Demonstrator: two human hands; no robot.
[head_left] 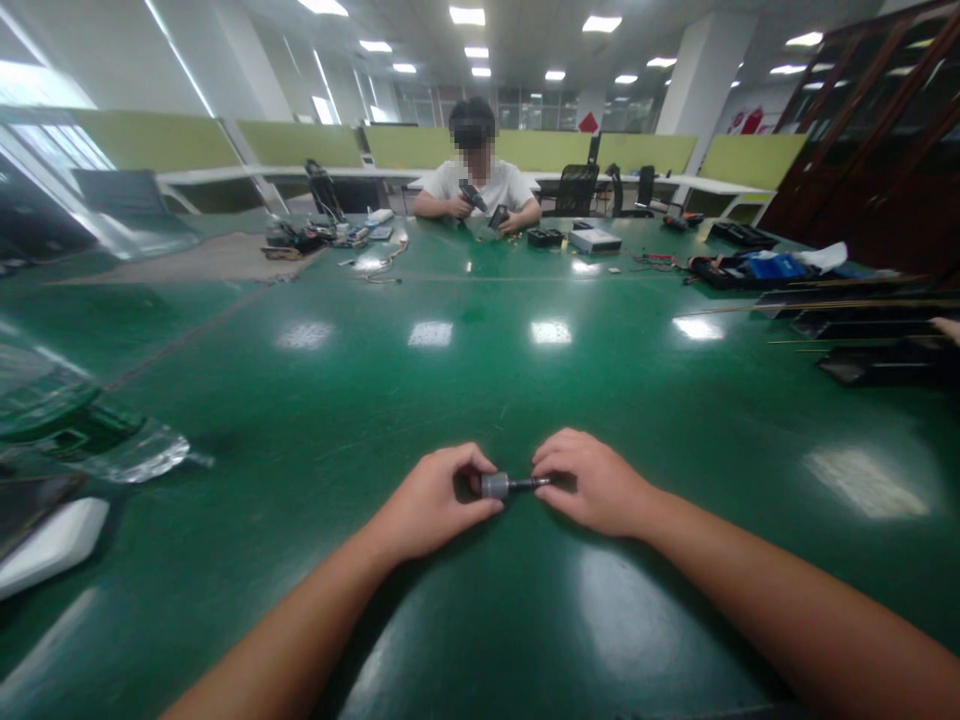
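Low over the green tabletop, both hands meet at a small grey cylinder with a thin dark shaft. My left hand has its thumb and fingers closed round the thick grey end. At the shaft's far tip, the thumb and fingertips of my right hand pinch the narrow end. The piece lies roughly level between the two hands, its shaft pointing right. What exact kind of tool or part it is cannot be made out.
A plastic bottle lies at left beside a white object. Across the table sits a person holding dark parts. Electronics and cables lie back left, a grey box farther right. Long dark pieces and another hand are at right.
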